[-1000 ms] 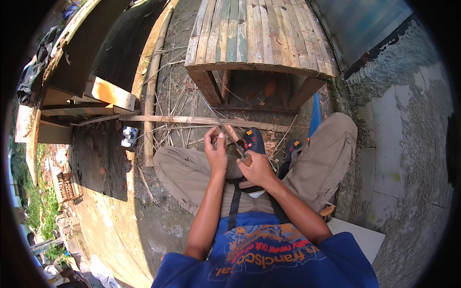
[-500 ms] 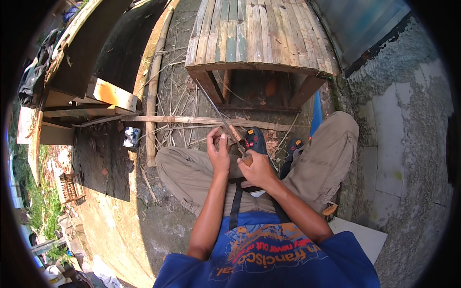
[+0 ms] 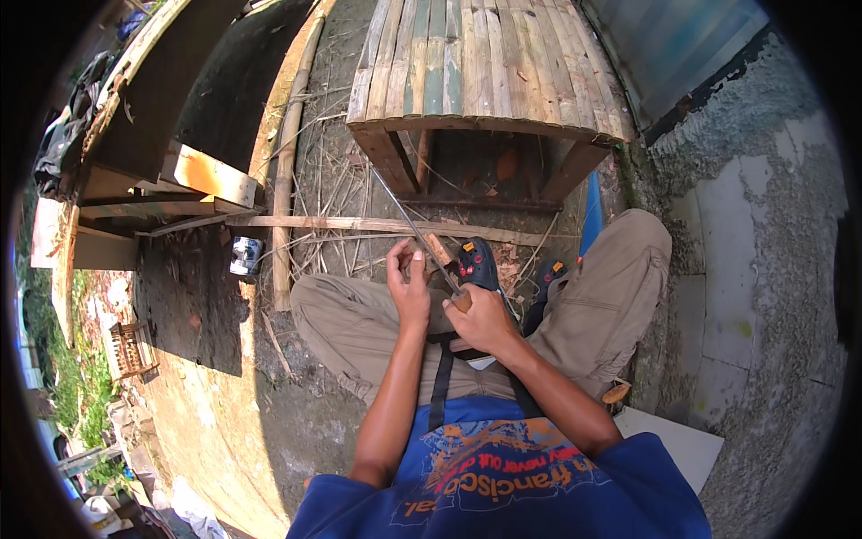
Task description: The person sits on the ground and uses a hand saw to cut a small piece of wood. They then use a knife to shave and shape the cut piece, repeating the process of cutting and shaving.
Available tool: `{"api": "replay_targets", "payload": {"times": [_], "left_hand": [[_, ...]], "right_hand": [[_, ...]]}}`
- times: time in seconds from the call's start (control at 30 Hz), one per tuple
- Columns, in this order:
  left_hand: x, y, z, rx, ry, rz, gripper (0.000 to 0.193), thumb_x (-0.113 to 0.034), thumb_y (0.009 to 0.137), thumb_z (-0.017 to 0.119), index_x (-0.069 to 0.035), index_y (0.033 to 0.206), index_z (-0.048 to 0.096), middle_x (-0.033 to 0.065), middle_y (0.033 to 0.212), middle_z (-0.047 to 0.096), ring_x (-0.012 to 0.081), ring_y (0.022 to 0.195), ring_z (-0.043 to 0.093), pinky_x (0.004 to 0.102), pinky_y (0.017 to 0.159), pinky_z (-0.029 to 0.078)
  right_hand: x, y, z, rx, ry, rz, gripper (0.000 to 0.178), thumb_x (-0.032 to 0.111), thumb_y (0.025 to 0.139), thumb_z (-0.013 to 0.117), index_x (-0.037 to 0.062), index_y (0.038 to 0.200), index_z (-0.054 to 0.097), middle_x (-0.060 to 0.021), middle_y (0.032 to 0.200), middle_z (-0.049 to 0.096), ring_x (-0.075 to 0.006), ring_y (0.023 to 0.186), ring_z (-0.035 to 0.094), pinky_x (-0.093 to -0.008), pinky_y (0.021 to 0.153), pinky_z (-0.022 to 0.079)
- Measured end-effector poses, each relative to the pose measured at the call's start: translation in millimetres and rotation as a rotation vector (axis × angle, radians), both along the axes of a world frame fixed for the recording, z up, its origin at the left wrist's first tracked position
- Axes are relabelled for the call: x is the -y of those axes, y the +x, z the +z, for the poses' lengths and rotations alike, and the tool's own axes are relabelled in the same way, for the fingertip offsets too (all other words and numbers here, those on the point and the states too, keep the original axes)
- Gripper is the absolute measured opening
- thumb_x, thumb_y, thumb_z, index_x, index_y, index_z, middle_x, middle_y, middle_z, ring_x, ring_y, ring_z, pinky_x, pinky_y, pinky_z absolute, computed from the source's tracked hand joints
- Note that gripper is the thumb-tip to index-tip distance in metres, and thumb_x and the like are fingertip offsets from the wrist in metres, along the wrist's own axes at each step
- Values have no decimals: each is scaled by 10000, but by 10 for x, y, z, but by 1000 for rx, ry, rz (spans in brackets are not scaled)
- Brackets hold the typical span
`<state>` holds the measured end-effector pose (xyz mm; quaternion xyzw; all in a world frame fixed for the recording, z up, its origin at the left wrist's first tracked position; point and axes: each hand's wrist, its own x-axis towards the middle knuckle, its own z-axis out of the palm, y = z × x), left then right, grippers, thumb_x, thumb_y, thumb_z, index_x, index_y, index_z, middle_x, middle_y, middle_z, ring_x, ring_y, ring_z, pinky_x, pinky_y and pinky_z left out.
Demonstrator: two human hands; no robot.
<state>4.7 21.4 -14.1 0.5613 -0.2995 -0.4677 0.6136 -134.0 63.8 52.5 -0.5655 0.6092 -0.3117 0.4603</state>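
slanting from the right hand gripping its handle, the rod passes the left hand, grip unclear

The right hand is covering most of the wooden handle of the metal rod; the left hand's fingertips are appearing too small for telling whether they are touching it. The right trouser leg is hiding the near end of a blue object. The view's far edge is cutting off the slatted bench, its near edge the blue shirt. Clutter at near left is fading into the dark rim.
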Motion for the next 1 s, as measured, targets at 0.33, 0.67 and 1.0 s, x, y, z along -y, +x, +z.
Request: {"api": "replay_targets", "payload": {"times": [0.33,0.67,1.0], "left_hand": [[19,-18,12,17,-5,-11,326,-140,995,631,-32,1298,579,78,1170,600,164,1085,554,307,959,453],[9,44,17,10,-3,3,331,-142,1004,616,-29,1310,564,80,1168,597,160,1070,552,305,946,454],[9,-49,22,-19,15,-4,353,-151,1001,634,-29,1314,527,93,1187,583,165,1092,547,304,947,453]], "right_hand": [[51,25,192,125,-147,-48,242,213,911,704,-10,857,624,-89,615,594,-115,587,594,-352,559,453],[70,24,337,282,98,-36,217,157,915,694,3,808,585,-36,604,560,-96,551,545,-320,544,427],[60,34,-154,-51,56,1,360,214,807,710,-103,965,641,-258,737,664,-442,709,687,-448,651,529]]}}
